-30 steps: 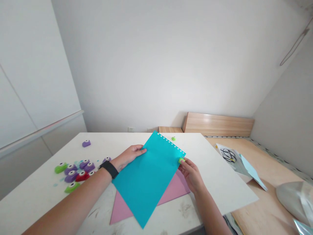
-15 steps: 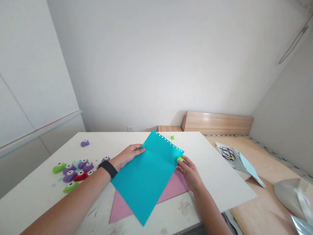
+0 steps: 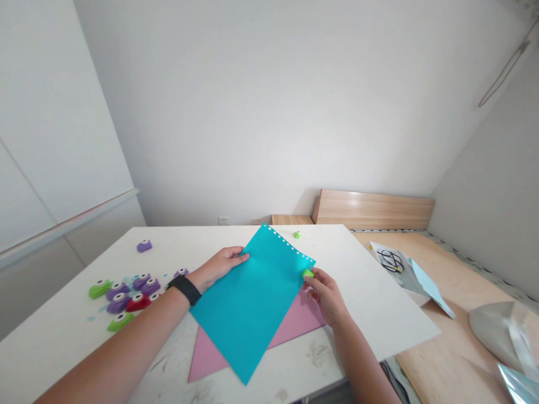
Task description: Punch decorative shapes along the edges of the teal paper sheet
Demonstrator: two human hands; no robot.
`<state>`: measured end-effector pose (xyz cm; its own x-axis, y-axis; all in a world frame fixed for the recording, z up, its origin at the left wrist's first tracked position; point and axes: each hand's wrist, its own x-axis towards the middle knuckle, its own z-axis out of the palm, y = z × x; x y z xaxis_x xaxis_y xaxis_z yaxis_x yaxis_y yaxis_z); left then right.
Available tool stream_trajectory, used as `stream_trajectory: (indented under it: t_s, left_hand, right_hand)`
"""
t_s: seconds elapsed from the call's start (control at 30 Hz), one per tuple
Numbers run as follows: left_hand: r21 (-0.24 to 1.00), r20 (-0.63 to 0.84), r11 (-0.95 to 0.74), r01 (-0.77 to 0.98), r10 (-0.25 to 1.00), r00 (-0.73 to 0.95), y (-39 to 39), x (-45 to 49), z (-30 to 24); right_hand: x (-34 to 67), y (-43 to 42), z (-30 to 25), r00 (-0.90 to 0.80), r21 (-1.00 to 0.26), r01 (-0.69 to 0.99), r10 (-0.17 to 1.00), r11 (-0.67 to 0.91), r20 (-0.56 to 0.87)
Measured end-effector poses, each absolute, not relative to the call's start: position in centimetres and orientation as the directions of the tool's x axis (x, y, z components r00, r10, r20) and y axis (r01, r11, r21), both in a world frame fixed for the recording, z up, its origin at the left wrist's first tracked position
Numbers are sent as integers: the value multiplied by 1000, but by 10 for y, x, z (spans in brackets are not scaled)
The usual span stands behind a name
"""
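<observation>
Between the thumb and fingers of my left hand (image 3: 225,265) is the left edge of a teal sheet of paper (image 3: 252,300), held tilted above the table. Small punched holes line its far edge. My right hand (image 3: 326,294) grips a small green craft punch (image 3: 307,274) at the sheet's right edge, close to the far right corner. How far the paper sits inside the punch cannot be made out. Beneath the teal sheet lies a pink sheet (image 3: 301,315), partly covered.
Several punches, such as a red one (image 3: 137,303) and a purple one (image 3: 118,303), cluster on the white table (image 3: 379,314) at left, among paper bits. Another purple punch (image 3: 144,246) and a green punch (image 3: 297,235) lie farther back. A bed board (image 3: 455,280) adjoins at right.
Almost nothing differs. The view has shifted slightly; both hands keep their hold on the teal sheet and the green craft punch at the same edge.
</observation>
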<state>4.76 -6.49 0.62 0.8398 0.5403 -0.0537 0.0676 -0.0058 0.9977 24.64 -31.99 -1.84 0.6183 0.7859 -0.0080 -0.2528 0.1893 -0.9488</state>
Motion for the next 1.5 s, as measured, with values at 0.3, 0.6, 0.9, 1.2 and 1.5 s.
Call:
stream_trajectory:
  t_s: [0.3,0.6,0.9,1.2,1.5]
  left_hand:
    - [997,-51,-20,73,532,845,-63,49,0]
    - [998,-62,24,58,538,841,-70,48,8]
    - [997,-63,-2,76,546,836,-68,47,10]
    - [995,-32,-59,77,551,834,-65,49,8]
    - [995,-29,-61,76,551,834,-64,47,9]
  right_hand:
    - [249,-318,-25,615,-953,-256,788,160,-33]
    - [250,-319,-22,631,-970,-204,776,136,-24]
    - [250,-321,-17,623,-978,-161,782,129,0]
    - [247,-323,-12,602,-981,-143,799,133,21]
    - [249,-322,-15,604,-987,-118,797,108,15]
